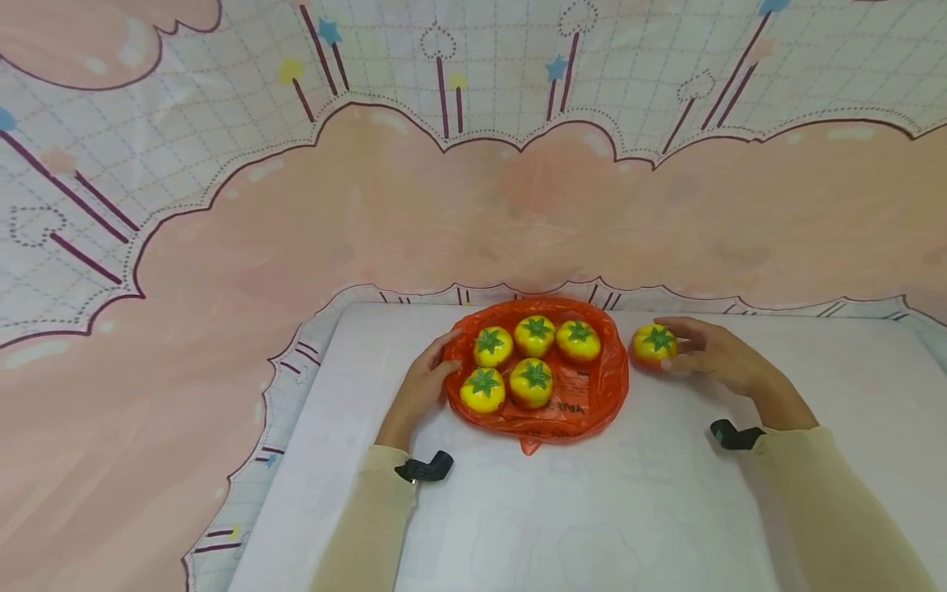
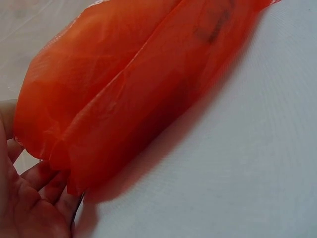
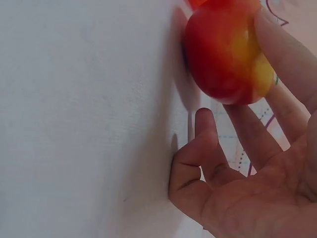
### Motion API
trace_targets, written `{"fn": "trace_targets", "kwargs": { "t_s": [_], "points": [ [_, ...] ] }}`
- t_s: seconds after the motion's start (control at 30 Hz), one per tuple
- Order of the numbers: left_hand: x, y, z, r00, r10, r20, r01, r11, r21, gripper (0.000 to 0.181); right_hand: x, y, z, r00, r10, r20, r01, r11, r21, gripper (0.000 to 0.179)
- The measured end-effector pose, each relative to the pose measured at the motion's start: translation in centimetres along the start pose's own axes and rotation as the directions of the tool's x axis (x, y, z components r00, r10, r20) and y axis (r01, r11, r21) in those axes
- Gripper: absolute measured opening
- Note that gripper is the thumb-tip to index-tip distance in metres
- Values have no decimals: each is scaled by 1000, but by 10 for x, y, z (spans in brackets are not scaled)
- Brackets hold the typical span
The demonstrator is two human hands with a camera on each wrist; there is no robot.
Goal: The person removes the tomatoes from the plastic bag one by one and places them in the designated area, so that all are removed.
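Observation:
My right hand (image 1: pixel 713 353) pinches a round red-and-yellow fruit (image 1: pixel 651 349) between thumb and fingers, just right of the bag. A green star-shaped leaf top faces up on it. In the right wrist view the fruit (image 3: pixel 223 54) shows its glossy red side, close over the white surface, and the little finger is bent beneath it. An opened red plastic bag (image 1: pixel 577 423), its rim rolled into a ring, lies to the left. Inside sit several fruits (image 1: pixel 531 382) of the same kind. My left hand (image 1: pixel 422 382) holds the bag's left rim, its fingers (image 2: pixel 44 181) against the thin plastic.
A white tabletop (image 1: pixel 592 510) lies under everything. Behind it hangs a pink and white patterned cloth (image 1: pixel 481 205), which also runs down the left side. A dark strap piece (image 1: pixel 425 467) is on the left wrist, another (image 1: pixel 736 436) on the right.

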State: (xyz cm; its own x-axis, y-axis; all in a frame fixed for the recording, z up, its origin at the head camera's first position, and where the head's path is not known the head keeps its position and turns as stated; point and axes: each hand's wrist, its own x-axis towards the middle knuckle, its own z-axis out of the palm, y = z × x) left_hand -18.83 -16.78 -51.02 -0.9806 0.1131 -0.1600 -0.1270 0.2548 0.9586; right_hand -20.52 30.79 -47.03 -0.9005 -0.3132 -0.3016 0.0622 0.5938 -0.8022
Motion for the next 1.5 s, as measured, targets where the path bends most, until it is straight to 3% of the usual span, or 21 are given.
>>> {"fn": "trace_targets", "kwargs": {
  "t_s": [0.5, 1.1, 1.33, 1.5],
  "points": [
    [0, -2, 2, 1000, 24, -13, -24, 1000, 9, 50, -1, 1, -1, 998, -66, 23, 66, 998, -6, 82],
    [0, -2, -1, 1000, 10, -6, -10, 1000, 26, 49, -1, 2, 0, 996, -84, 18, 85, 996, -3, 82],
    [-2, 0, -1, 1000, 10, -7, -10, 1000, 13, 50, -7, 5, -2, 996, -91, -27, 91, 996, 2, 81],
    [-3, 3, 0, 1000, -7, -8, 7, 1000, 12, 49, -12, 6, -2, 997, -50, -55, 53, 998, 46, 82]
  ]
}}
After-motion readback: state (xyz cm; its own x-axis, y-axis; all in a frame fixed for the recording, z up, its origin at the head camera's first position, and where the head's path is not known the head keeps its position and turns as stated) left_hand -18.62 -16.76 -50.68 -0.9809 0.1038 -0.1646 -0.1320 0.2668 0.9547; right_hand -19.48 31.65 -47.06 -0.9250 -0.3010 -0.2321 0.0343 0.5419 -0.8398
